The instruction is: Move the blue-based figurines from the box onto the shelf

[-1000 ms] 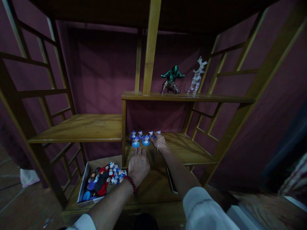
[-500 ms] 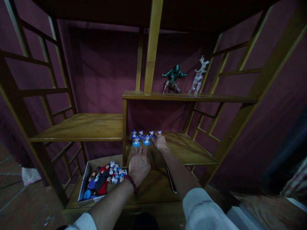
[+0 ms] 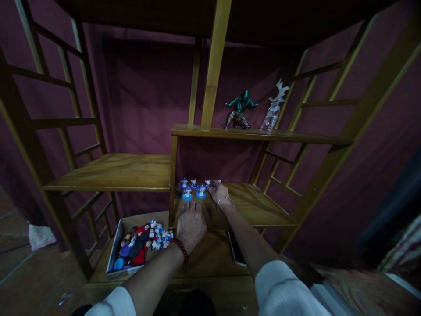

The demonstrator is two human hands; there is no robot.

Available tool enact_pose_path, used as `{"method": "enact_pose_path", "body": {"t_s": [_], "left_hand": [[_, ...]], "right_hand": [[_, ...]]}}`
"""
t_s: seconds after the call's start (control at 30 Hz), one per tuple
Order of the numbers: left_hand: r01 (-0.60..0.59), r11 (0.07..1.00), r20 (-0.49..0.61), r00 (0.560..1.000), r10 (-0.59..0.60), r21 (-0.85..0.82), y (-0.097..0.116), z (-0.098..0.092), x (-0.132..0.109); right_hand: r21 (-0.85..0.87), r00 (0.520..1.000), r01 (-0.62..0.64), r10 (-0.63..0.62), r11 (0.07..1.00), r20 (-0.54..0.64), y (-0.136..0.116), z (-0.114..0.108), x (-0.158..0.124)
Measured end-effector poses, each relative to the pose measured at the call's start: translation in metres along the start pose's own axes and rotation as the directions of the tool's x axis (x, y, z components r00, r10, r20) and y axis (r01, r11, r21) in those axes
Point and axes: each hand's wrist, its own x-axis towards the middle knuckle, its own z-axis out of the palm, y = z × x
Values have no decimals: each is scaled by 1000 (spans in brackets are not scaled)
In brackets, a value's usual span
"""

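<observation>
Small figurines on round bases stand in two rows on the lower right shelf. In front are two blue-based figurines, a left one and a right one. Behind them is a purple one beside dark-based ones. My right hand is closed at the back row, its thumb and finger around a small white-headed figurine; another figurine shows partly behind the fingers. My left hand is before the front row, fingers curled together and pointing down, so anything in them is hidden.
A cardboard box of jumbled figurines sits below on the left. A dark flat device lies beneath my right forearm. On the upper shelf stand a green crouching figure and a clear deer. Wooden posts frame the shelves.
My right hand's fingers have shifted slightly up at the small back-row figurine. My left hand stays nearly in place. The view has moved a little.
</observation>
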Motion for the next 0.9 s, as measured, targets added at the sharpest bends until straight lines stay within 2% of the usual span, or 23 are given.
{"method": "enact_pose_path", "body": {"t_s": [0.27,0.4,0.63,0.77,0.9], "left_hand": [[-14,1000,-19,1000,14,-21,-2,3,0],[-11,1000,-39,999,10,-27,-2,4,0],[-13,998,-21,1000,14,59,-3,5,3],[-24,992,26,999,21,120,-5,7,5],[-24,998,22,999,23,51,-6,6,4]], "right_hand": [[74,994,65,-58,995,-89,-12,-17,5],[52,984,154,-148,987,-95,-28,-28,4],[-180,959,283,-282,942,31,-62,-28,6],[-272,953,299,-269,915,139,-72,-20,10],[-350,944,310,-244,884,221,-76,-15,12]]}}
